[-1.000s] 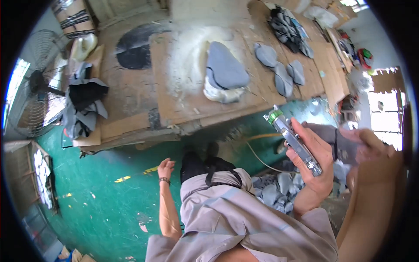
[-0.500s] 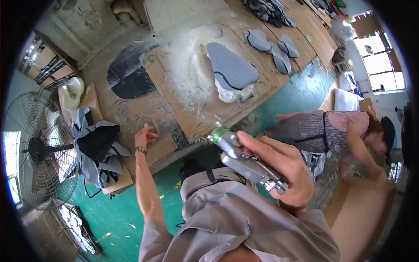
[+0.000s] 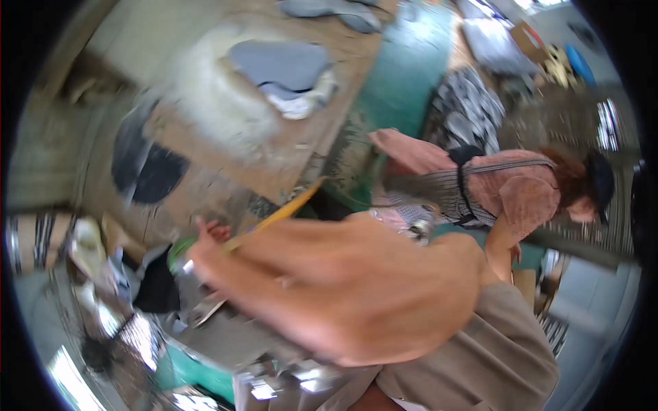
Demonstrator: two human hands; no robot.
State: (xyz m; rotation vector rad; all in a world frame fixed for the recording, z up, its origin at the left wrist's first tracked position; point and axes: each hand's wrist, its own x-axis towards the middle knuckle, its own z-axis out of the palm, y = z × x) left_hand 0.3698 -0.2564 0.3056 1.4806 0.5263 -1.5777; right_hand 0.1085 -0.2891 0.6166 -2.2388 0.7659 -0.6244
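Note:
My right hand [image 3: 343, 281] fills the middle of the head view, blurred by motion. It is closed around a silver spray gun [image 3: 207, 309] with a green ring at its front. Much of the gun is hidden behind the hand. My left hand [image 3: 216, 230] shows just beyond it, over the table edge, with its fingers apart and nothing visible in them. A blurred yellow strip [image 3: 291, 209] slants up between my hands and the table; what it is I cannot make out. A grey-covered foam pad [image 3: 284, 65] lies on the wooden table [image 3: 212, 181].
Beside the pad, whitish residue coats the table. A black rounded patch [image 3: 161, 175] lies to its left, and more grey pieces [image 3: 329, 10] are at the far edge. A co-worker in pink and striped clothing [image 3: 524, 195] bends at the right. Dark fabric [image 3: 159, 284] sits at the left.
My right hand has swung left with the spray gun, its front now toward the left. The whole view has turned, and the co-worker appears nearer the middle. The yellow strip has come into sight.

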